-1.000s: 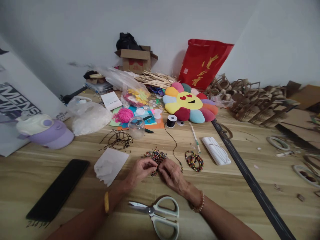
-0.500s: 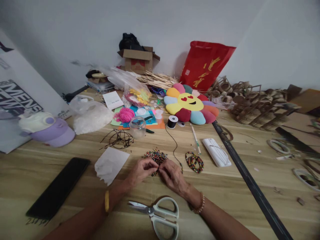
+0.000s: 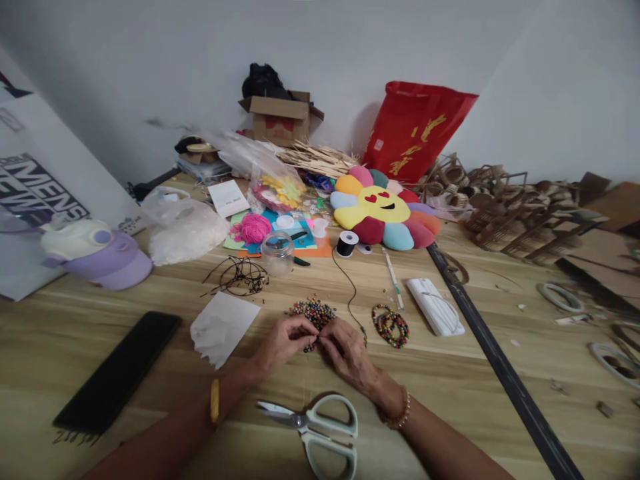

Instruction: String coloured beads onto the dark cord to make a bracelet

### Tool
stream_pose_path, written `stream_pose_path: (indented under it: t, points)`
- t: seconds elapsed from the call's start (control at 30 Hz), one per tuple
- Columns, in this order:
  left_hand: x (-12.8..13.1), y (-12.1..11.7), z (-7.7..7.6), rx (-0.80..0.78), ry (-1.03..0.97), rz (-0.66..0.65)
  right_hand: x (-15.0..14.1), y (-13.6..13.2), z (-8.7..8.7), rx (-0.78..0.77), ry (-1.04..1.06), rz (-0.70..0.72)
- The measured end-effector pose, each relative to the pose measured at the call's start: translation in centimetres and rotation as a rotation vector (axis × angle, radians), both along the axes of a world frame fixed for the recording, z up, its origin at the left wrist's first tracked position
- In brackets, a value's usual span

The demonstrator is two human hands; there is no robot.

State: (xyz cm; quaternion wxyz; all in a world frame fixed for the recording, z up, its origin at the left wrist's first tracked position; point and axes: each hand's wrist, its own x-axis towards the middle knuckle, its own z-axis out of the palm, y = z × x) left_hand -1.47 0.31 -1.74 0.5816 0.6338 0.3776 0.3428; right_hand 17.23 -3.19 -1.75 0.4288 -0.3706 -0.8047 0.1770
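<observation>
Above a loose pile of small multicoloured beads (image 3: 314,309), my two hands meet fingertip to fingertip. My left hand (image 3: 286,341) is closed in a pinch on what looks like a tiny reddish bead. Closed beside it, my right hand (image 3: 349,353) pinches the end of a black cord (image 3: 354,287), mostly hidden by the fingers. That cord runs down from a spool (image 3: 347,245), with several beads threaded near the right hand. A coiled bead string (image 3: 391,326) lies to the right. Scissors (image 3: 313,423), blades slightly apart, rest on the table below the hands.
A torn white paper (image 3: 223,328) and a black phone-like slab (image 3: 120,373) lie left. Beyond are black cord pieces (image 3: 237,277), a clear jar (image 3: 277,253), pink yarn (image 3: 254,229) and a flower cushion (image 3: 383,207). Right are a pen (image 3: 393,279) and a white power bank (image 3: 435,307).
The view has shifted slightly, so the table things sit a little further right. Both hands keep the same pinch over the beads, with barely any finger movement.
</observation>
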Motion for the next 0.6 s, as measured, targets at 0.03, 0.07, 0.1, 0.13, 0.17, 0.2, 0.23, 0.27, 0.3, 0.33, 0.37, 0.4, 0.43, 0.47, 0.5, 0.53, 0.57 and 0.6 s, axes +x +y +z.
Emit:
stream_pose_path:
  t: [0.03,0.07,0.1,0.13,0.17,0.2,0.23,0.27,0.3,0.33,0.37,0.4,0.43,0.47,0.5,0.53,0.57,0.6]
  points:
    - [0.01,0.02,-0.07,-0.004,-0.007,0.001,0.0,0.0,-0.04,-0.001,0.003,0.002]
    - [0.01,0.03,-0.11,-0.011,-0.011,0.001,0.01,0.0,-0.07,-0.004,0.004,0.004]
    - [0.02,0.04,-0.12,-0.019,-0.014,-0.002,0.01,0.0,-0.1,-0.006,0.006,0.004]
    - [0.02,0.03,-0.11,-0.029,-0.014,-0.005,0.02,0.0,-0.12,-0.008,0.007,0.004]
    - [0.02,0.02,-0.08,-0.038,-0.013,-0.006,0.03,0.01,-0.12,-0.01,0.007,0.005]
    - [0.03,-0.01,-0.02,-0.044,-0.01,-0.005,0.03,0.01,-0.1,-0.011,0.005,0.007]
    - [0.03,-0.04,0.05,-0.046,-0.007,-0.001,0.04,0.01,-0.06,-0.011,0.002,0.01]
    - [0.04,-0.08,0.13,-0.045,-0.005,0.004,0.04,0.01,-0.02,-0.008,0.0,0.014]
    - [0.05,-0.12,0.21,-0.04,-0.004,0.009,0.05,0.01,0.04,-0.006,0.0,0.018]
    - [0.06,-0.16,0.29,-0.037,-0.006,0.012,0.05,0.0,0.1,-0.006,0.001,0.021]
    - [0.08,-0.2,0.36,-0.038,-0.01,0.014,0.04,-0.01,0.15,-0.008,0.004,0.023]
    - [0.09,-0.23,0.42,-0.042,-0.013,0.014,0.03,-0.02,0.19,-0.009,0.008,0.023]
    - [0.1,-0.26,0.47,-0.05,-0.017,0.014,0.02,-0.04,0.21,-0.012,0.01,0.024]
    - [0.11,-0.29,0.51,-0.057,-0.021,0.015,0.01,-0.06,0.22,-0.016,0.012,0.024]
    - [0.12,-0.3,0.54,-0.065,-0.023,0.015,0.01,-0.09,0.19,-0.021,0.014,0.024]
    - [0.12,-0.31,0.55,-0.073,-0.023,0.014,0.0,-0.11,0.15,-0.025,0.019,0.022]
    - [0.12,-0.31,0.54,-0.078,-0.023,0.014,0.0,-0.13,0.1,-0.028,0.03,0.018]
    - [0.12,-0.3,0.52,-0.081,-0.022,0.017,0.0,-0.14,0.04,-0.033,0.043,0.014]
